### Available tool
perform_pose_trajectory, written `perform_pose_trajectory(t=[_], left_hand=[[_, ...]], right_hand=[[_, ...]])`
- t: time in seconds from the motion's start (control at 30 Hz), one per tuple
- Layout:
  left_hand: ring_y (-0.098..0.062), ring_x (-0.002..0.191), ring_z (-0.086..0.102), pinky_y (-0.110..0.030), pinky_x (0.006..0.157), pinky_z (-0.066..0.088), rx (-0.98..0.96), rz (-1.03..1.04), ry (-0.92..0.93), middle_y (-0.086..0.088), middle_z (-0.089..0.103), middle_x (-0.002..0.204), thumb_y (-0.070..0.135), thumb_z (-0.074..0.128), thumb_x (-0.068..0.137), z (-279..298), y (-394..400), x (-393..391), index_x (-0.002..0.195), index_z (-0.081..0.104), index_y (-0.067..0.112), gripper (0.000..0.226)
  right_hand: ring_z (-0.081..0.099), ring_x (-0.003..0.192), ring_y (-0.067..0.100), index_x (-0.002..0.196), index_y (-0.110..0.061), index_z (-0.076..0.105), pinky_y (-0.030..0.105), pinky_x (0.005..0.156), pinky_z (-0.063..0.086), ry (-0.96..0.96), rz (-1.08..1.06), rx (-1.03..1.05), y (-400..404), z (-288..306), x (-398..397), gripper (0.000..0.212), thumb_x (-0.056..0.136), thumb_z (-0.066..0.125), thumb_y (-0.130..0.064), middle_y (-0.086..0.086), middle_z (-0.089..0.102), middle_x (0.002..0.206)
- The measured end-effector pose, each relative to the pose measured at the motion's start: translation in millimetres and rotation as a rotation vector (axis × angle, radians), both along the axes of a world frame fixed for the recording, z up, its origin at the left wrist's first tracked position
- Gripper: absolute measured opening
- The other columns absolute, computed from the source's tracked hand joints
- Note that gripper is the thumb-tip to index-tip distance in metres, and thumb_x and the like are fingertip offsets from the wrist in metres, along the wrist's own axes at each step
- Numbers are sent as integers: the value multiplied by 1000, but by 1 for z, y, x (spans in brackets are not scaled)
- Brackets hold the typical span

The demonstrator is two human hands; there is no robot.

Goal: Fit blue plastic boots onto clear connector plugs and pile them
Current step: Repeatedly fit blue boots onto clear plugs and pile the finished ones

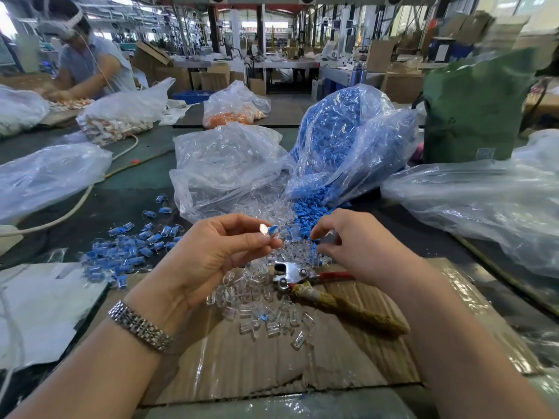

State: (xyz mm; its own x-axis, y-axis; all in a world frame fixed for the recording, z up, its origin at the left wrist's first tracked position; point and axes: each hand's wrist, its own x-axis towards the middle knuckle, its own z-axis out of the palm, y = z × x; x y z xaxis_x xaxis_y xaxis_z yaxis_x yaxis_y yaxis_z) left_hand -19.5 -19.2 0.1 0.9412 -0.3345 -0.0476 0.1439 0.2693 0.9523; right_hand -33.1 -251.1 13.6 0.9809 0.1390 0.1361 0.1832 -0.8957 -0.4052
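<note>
My left hand [211, 249] pinches a clear connector plug with a blue boot [270, 230] at its tip, raised above the table. My right hand [354, 240] hovers to the right with its fingers curled round a clear plug [330, 236]. Loose clear plugs [263, 306] lie scattered on the cardboard sheet [272, 358] under my hands. Blue boots [308, 211] spill from a big plastic bag [348, 140]. A clear bag of plugs [227, 164] stands beside it. A pile of fitted blue-and-clear pieces [127, 252] lies at the left.
Pliers with red and wrapped handles [302, 276] lie on the cardboard near my right hand. Plastic bags [484, 201] flank the work area on both sides, with a green sack [475, 107] behind. Another person [87, 62] works at the far left. A white cable [75, 204] crosses the table.
</note>
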Motion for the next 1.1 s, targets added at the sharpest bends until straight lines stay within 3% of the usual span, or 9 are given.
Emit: perform_pose_trajectory(t=[0.2,0.3,0.4,0.53,0.6,0.7,0.8,0.9,1.1], left_hand=[[-30,89,77,-23,68,61,-56,64,30,-30,73,103,-3,75,73,0,4,4,88,78,1,16],[-36,98,75,-24,70,61,-91,83,41,-29,73,103,-3,75,72,2,6,4,84,79,2,14],[-37,98,75,-26,69,62,-130,98,63,-30,72,104,-5,73,72,3,7,4,90,75,-3,19],[-34,96,75,-25,69,62,-130,129,61,-28,73,106,-5,71,72,4,7,4,103,72,-5,30],[-34,98,75,-26,71,63,-122,136,54,-28,73,107,-4,72,73,4,8,3,102,74,-4,30],[-32,100,75,-27,73,62,-100,154,25,-24,75,107,-1,74,71,4,8,2,94,79,2,24],[-26,102,74,-25,76,61,-49,144,-33,-17,76,107,5,77,66,6,4,0,90,82,11,24],[-20,98,74,-23,79,59,-16,117,-91,-12,78,106,16,83,58,7,0,-3,89,83,17,32],[-9,85,73,-21,74,59,157,123,-229,-3,79,93,27,83,62,6,-4,-7,92,82,24,31]], right_hand=[[64,82,2,98,-26,75,23,79,50,86,27,2,-9,11,-7,13,87,78,-33,-13,71,87],[63,84,-3,102,-31,70,20,80,51,307,151,1,-12,18,-16,43,69,87,-53,-16,69,91],[57,92,-1,113,-35,61,22,85,50,406,204,-204,-6,19,-22,67,59,88,-64,-18,59,101],[61,92,12,106,-24,68,36,87,54,308,204,-257,4,14,-19,42,73,80,-47,-8,64,99],[65,80,14,92,-20,72,39,77,57,310,183,-159,5,15,-18,29,74,73,-43,-2,70,86],[59,57,9,76,-21,69,31,58,48,295,124,52,0,18,-19,20,80,69,-40,0,69,69],[71,65,19,76,-14,64,42,71,57,258,130,216,-2,21,-19,22,91,68,-31,9,72,73],[75,73,22,85,-11,63,45,83,60,308,164,290,0,22,-21,26,96,67,-35,12,74,80],[74,77,20,85,-12,62,46,85,59,328,180,284,7,25,-27,28,99,61,-36,11,75,83]])
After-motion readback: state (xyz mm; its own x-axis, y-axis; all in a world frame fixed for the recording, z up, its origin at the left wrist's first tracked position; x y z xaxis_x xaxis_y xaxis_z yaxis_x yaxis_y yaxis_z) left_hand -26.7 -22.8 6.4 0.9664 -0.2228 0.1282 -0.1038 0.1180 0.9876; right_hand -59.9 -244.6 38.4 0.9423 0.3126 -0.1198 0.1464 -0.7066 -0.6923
